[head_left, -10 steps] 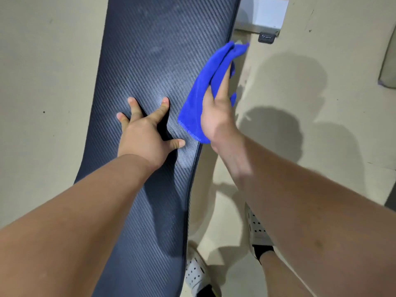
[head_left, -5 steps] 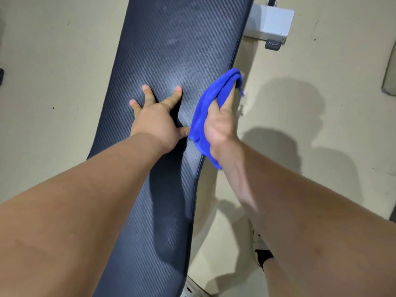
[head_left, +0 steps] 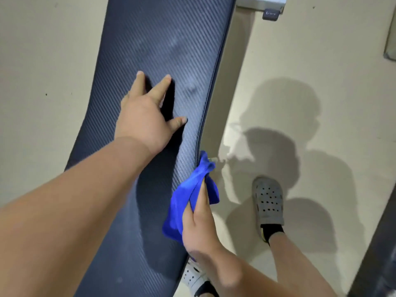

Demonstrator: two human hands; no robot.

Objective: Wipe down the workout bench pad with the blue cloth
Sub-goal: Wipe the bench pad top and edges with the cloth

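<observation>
Now my left hand point(head_left: 145, 118) lies flat on the dark, diagonally ribbed bench pad point(head_left: 162, 35). Its fingers point(head_left: 139, 84) are straight and spread apart, the thumb reaches toward the pad's right edge, and they hold nothing.

My right hand point(head_left: 199, 228) is nearer to me, at that same right edge, and its fingers point(head_left: 201, 196) are clamped on the blue cloth point(head_left: 186, 202), which is bunched into folds. The cloth presses against the side of the pad. Its top corner pokes up just beside the piped seam, and its lower fold lies over the top surface just inside the edge.

Pale smears point(head_left: 188, 91) show on the pad to the right of my left fingertips. The beige floor point(head_left: 42, 82) lies on both sides of the pad.

My foot in a grey clog point(head_left: 267, 200) with a dark sock stands on the floor to the right, well apart from the cloth. A white clog point(head_left: 192, 277) shows under my right wrist, just beside the pad's edge.

At the top, a pale metal frame part point(head_left: 263, 2) with a dark end cap point(head_left: 271, 15) sits beside the pad. Shadows point(head_left: 278, 146) of my head and arms fall on the floor.
</observation>
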